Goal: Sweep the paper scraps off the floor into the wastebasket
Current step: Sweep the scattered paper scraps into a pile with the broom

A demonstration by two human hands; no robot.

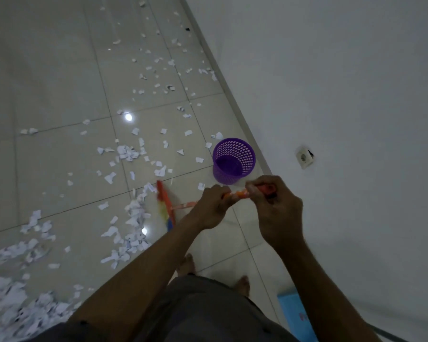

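Observation:
White paper scraps [134, 213] lie all over the tiled floor, thickest at the lower left. A purple mesh wastebasket [233, 161] stands upright by the wall's base. I hold an orange broom: my left hand [211, 208] grips the handle [237, 193] lower down, my right hand [274, 206] grips its top end. The broom head [166, 208], with coloured bristles, rests on the floor left of the basket, touching a ridge of scraps.
A white wall [344, 82] runs along the right with a socket [305, 156] low on it. My bare feet [188, 264] stand on the tiles. A light blue object [294, 314] lies by the wall at the lower right.

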